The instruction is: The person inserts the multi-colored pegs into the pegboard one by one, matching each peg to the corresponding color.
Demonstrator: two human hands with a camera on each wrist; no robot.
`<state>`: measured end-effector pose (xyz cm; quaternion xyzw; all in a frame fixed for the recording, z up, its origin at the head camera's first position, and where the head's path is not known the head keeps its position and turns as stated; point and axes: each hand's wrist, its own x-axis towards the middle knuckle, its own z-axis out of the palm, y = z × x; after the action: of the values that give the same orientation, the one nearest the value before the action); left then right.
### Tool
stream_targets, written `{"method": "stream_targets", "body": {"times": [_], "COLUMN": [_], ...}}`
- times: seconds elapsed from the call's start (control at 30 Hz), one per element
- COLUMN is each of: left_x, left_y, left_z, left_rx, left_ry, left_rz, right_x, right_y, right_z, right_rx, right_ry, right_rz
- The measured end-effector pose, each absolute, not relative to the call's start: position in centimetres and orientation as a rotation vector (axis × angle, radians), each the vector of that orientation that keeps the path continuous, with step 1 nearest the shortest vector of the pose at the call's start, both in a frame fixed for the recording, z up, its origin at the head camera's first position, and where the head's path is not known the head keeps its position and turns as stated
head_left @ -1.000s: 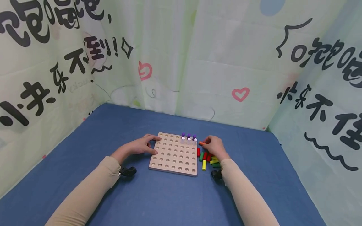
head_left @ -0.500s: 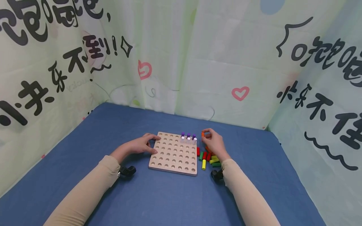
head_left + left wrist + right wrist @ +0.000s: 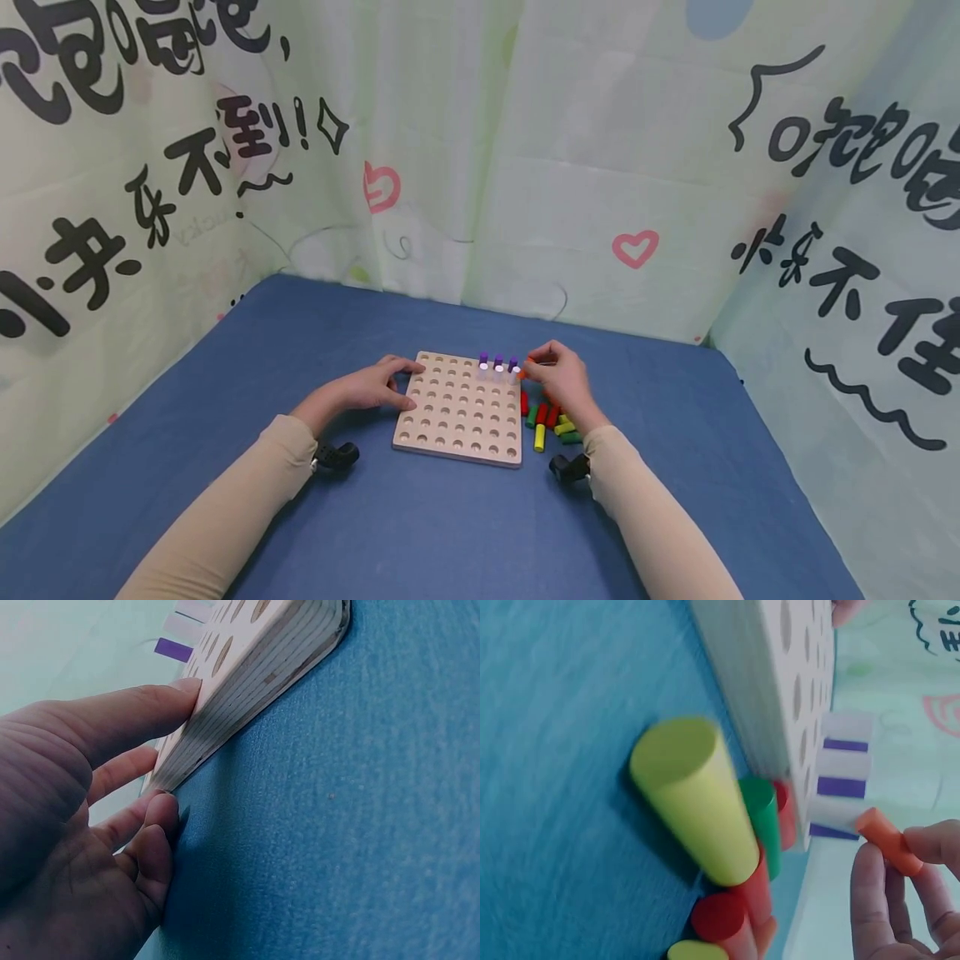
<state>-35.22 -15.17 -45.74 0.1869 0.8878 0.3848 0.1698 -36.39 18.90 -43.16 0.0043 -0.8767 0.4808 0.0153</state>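
Note:
A wooden peg board (image 3: 457, 412) with rows of round holes lies on the blue table. My left hand (image 3: 366, 387) rests at its left side; the thumb (image 3: 142, 712) touches the top edge and some other fingers are loosely bent. My right hand (image 3: 566, 379) pinches an orange peg (image 3: 889, 841) between thumb and fingers, tilted, beside the board's back right corner. Upright in the board's back right part stand a row of purple pegs (image 3: 498, 360) and, in front, a row of white pegs (image 3: 499, 372). The right wrist view shows the orange peg close to a white peg.
Loose pegs lie right of the board: a yellow peg (image 3: 540, 438), a green peg (image 3: 761, 817), red pegs (image 3: 553, 416) and more, partly under my right hand. A printed curtain (image 3: 570, 167) surrounds the blue tabletop (image 3: 420, 533).
My right hand has lifted the orange peg from beside the board, turned it up, then moved left to the board's back right corner. The left hand and board stay put.

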Motion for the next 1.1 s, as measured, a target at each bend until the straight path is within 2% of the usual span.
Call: {"method": "stream_targets", "body": {"times": [0.23, 0.7, 1.1], "left_x": [-35.2, -34.3, -35.0], "left_y": [-15.0, -15.4, -15.1], "left_z": [-45.4, -46.8, -46.0], "left_rx": [0.520, 0.506, 0.507], "left_ry": [2.534, 2.512, 2.531], "left_rz": [1.098, 1.129, 1.120], "right_x": [-35.7, -34.9, -34.9], "right_y": [18.4, 17.6, 17.2], "right_z": [-42.9, -45.1, -43.9], "right_rx": [0.059, 0.064, 0.075], "right_ry": [-2.753, -2.802, -2.806], "right_rz": [1.456, 1.397, 1.332]}}
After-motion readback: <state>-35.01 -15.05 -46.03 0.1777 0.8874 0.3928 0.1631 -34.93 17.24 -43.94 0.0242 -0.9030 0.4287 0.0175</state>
